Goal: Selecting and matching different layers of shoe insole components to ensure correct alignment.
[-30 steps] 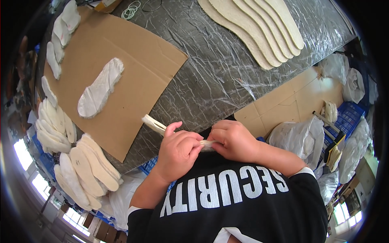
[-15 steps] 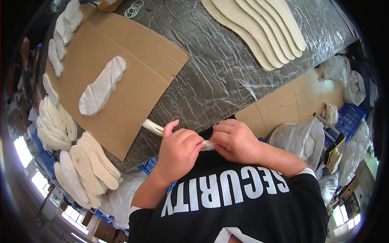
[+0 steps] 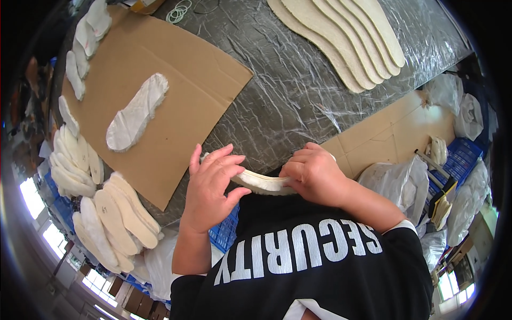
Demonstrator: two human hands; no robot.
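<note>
A fleecy white insole (image 3: 261, 181) is held edge-on and bowed in front of my chest, just off the table's near edge. My right hand (image 3: 314, 173) is closed round its right part, fingers curled over it. On the other side my left hand (image 3: 213, 186) has its fingers spread and the thumb apart. The insole's left end passes behind those fingers, so I cannot tell whether they touch it. Another white fleecy insole (image 3: 137, 112) lies alone on the brown cardboard sheet (image 3: 181, 69) to the left.
Cream insoles (image 3: 341, 42) lie overlapped at the table's far right. Piles of insoles (image 3: 114, 218) line the left edge. The table (image 3: 277, 101) has a crinkled plastic cover. Pale elastic bands (image 3: 178, 12) lie at the back. Plastic bags (image 3: 397, 184) and a blue crate (image 3: 461, 160) stand at right.
My left hand has let go of the insole, opened its fingers and shifted left. More of the insole shows between my hands. My right hand stays closed on it.
</note>
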